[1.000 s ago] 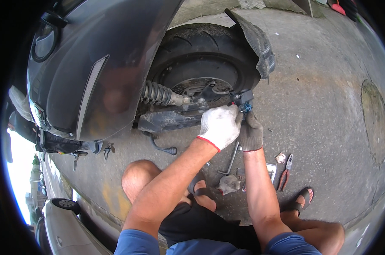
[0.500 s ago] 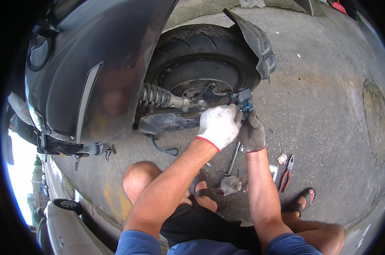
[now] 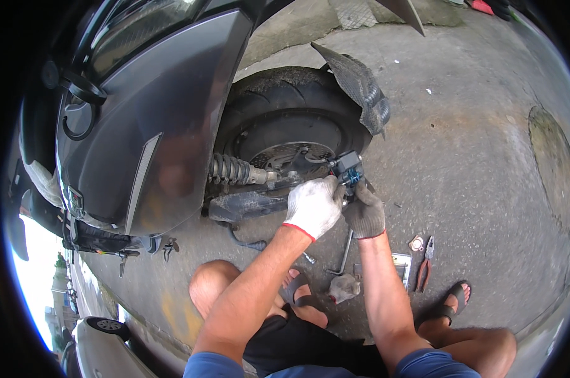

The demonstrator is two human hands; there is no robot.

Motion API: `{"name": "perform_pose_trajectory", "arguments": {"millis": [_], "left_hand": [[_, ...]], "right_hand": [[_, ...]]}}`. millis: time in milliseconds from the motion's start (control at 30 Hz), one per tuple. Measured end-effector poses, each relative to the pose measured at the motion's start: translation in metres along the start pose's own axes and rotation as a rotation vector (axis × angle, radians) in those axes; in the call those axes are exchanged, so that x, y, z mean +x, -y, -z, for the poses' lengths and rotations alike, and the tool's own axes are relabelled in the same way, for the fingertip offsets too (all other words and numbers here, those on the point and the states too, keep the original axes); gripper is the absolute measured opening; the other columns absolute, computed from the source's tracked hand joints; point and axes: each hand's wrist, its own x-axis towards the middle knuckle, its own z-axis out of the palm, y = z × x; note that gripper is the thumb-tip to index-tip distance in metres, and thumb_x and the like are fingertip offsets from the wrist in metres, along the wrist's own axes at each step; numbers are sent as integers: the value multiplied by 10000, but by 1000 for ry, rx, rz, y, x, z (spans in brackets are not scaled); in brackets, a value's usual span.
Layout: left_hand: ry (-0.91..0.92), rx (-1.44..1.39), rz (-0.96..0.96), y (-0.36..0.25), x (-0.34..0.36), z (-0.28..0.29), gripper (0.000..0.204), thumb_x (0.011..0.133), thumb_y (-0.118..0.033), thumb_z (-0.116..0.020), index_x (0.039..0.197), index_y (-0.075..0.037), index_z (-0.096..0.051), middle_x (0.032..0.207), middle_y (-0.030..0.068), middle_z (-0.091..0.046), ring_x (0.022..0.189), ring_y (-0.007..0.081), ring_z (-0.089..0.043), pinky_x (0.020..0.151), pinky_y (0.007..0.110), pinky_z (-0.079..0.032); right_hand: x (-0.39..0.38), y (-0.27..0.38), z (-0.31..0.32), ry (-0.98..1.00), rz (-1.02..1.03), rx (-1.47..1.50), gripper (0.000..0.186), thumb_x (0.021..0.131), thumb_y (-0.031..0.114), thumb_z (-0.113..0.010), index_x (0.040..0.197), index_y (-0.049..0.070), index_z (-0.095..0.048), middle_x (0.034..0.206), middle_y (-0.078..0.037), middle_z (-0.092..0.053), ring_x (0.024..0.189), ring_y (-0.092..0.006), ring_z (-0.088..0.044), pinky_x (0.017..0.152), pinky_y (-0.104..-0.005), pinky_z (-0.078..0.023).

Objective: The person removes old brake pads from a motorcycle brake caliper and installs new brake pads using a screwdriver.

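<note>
Close by the scooter's rear wheel, a dark brake caliper with a bright blue part on its near side is held up off the disc. My right hand, in a grimy grey knit glove, grips the caliper from the near right. My left hand, in a white glove with a red cuff, is closed at the caliper's lower left side. Whatever its fingertips pinch is hidden behind them. Beside the left hand runs the dirty swingarm, with the coil-spring shock absorber above it.
On the concrete lie a wrench, a crumpled grey glove, a flat tray, a small round part and red-handled pliers. Glossy dark scooter bodywork fills the left; a torn mudguard juts past the tyre.
The view has shifted, so the wheel and bodywork sit lower in the picture. The caliper now shows more of its top and blue part; both hands stay on or against it.
</note>
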Motion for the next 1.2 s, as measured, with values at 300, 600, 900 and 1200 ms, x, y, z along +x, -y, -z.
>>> {"name": "perform_pose_trajectory", "arguments": {"millis": [300, 600, 900, 1200], "left_hand": [[-7, -18, -16, 4, 1, 2, 209, 924, -245, -618, 837, -57, -646, 784, 210, -673, 781, 419, -668, 692, 516, -522], [78, -25, 11, 3, 0, 3, 220, 936, -275, -588, 879, -68, -638, 821, 212, -683, 834, 429, -671, 740, 537, -524], [85, -38, 18, 4, 0, 8, 218, 932, -278, -598, 883, -71, -645, 829, 209, -688, 840, 431, -670, 739, 538, -520], [64, -42, 40, 3, 0, 10, 223, 930, -278, -598, 889, -66, -654, 839, 207, -693, 846, 424, -674, 752, 532, -520]], "right_hand": [[-1, 3, -12, -30, -6, 40, 641, 885, 166, -734, 1421, -33, -446, 1241, -122, -640, 1101, -236, -638, 989, -392, -508], [1, 6, -5, 12, 8, -106, 691, 829, 193, -799, 1396, -32, -475, 1250, -131, -635, 1144, -261, -618, 1041, -408, -485], [-2, 28, -16, 123, -55, -182, 695, 833, 97, -736, 1418, -94, -414, 1250, -154, -637, 1118, -250, -641, 1019, -398, -492], [-7, 26, -21, 51, -18, -368, 990, 734, 358, -889, 1436, -109, -371, 1250, -150, -627, 1128, -252, -637, 1001, -401, -512]]}}
